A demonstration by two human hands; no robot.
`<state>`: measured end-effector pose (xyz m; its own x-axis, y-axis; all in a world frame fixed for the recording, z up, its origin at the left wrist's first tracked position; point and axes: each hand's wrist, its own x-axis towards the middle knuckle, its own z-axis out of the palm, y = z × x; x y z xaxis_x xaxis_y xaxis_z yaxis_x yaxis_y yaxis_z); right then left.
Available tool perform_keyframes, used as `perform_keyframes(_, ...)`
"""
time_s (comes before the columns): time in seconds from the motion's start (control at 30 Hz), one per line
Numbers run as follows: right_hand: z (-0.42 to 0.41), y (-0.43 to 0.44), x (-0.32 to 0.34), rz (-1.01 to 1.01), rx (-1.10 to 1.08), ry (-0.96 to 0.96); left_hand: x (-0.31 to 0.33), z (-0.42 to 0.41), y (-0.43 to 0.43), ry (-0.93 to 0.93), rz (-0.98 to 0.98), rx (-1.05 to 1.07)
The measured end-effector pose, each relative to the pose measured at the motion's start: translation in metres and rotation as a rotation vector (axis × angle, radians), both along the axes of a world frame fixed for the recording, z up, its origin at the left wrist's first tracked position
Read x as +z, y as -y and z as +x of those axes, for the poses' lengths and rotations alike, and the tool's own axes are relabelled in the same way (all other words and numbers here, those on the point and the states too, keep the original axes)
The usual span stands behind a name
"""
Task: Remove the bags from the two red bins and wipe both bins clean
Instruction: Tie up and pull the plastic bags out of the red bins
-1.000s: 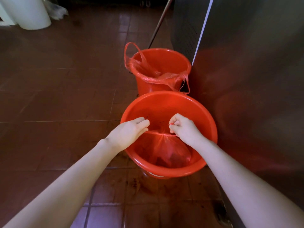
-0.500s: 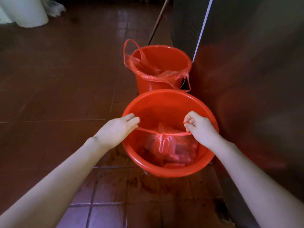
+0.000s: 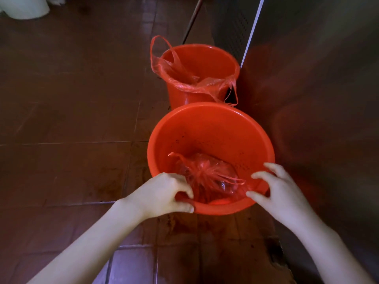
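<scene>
Tied bag (image 3: pixel 207 177) inside near red bin (image 3: pixel 205 128). Left hand (image 3: pixel 162 193) curled at rim, grip unclear; right hand (image 3: pixel 281 193) spread, empty.

On the brown tiled floor (image 3: pixel 71 119) two bins stand in a line: the wide red plastic bin (image 3: pixel 215 130) nearer the person, the taller red plastic bin (image 3: pixel 203 58) just behind it. A grey metal cabinet (image 3: pixel 317 99) stands just right of both. The knotted red plastic bag (image 3: pixel 207 177) lies in the wide bin. The loose red plastic liner bag (image 3: pixel 184 78) sits in the taller bin, draped over its near rim. The left hand (image 3: pixel 162 191) is at the wide bin's near-left rim, the right hand (image 3: pixel 281 193) over its near-right rim, the knotted bag between them. A thin pole (image 3: pixel 192 19) leans behind the taller bin.
</scene>
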<state>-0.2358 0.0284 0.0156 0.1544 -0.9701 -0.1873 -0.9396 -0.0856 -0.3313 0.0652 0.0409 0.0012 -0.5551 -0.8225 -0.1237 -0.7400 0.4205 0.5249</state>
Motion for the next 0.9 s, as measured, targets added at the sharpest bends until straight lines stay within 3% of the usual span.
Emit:
perform_keyframes(0.1,-0.006,-0.018,-0.002,0.066,0.018,0.061,-0.005,0.003,-0.008,0.02,-0.067,0.007)
perform_keyframes(0.33,0.0,-0.006,-0.006,-0.035,0.029,0.193,-0.009,0.0,-0.026,0.035,-0.151,0.067)
perform_keyframes(0.7,0.088,0.057,-0.018,0.009,0.365,0.333,-0.01,0.052,-0.074,0.058,-0.155,0.453)
perform_keyframes(0.9,0.115,0.116,-0.013,-0.157,0.296,0.351,-0.017,0.074,-0.033,0.022,-0.213,0.664)
